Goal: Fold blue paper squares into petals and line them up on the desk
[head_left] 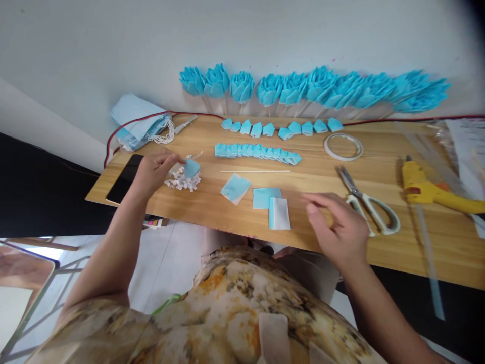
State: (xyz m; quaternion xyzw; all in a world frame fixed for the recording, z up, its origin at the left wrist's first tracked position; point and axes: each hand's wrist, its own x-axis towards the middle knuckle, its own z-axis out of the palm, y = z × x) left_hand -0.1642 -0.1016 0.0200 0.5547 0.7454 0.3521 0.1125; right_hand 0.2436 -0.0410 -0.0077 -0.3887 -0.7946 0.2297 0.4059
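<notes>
On the left, my left hand (157, 169) has its thumb and fingers pinched together at the edge of a small blue fabric piece (192, 169). That piece overlaps a pile of white scraps (184, 183). My right hand (339, 225) hovers over the front of the table with thumb and forefinger slightly apart, nothing visible between them. Left of it lie a blue square (265, 197), a folded white-and-blue piece (279, 213) partly over that square, and another light blue square (235, 188). Scissors (356, 189) rest just beyond my right hand, blades partly apart.
Blue fabric flowers (280, 88) on sticks line the wall. Two rows of folded blue petals (257, 150) lie before them, with a thin stick (255, 171) nearer. A tape roll (343, 146) and yellow glue gun (426, 187) are right; a phone (125, 179) and packaged sheets (138, 121) left.
</notes>
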